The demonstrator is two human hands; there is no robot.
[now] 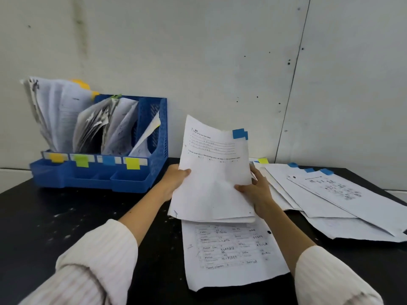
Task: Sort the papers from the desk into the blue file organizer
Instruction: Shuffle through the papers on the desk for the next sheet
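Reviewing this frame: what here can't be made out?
- Head view: print on the held sheets is too blurred to read.
- How many sheets the left hand and right hand hold: edges overlap.
- Right pile: cut off by the frame edge.
- Blue file organizer: its labels are hidden by sticky tabs.

held sheets (214, 172): we can't read the text, too blurry
left hand (176, 177): fingers hidden behind sheets
desk pile (343, 199): cut off at rt edge
sleeves (94, 267): cropped at btm edge
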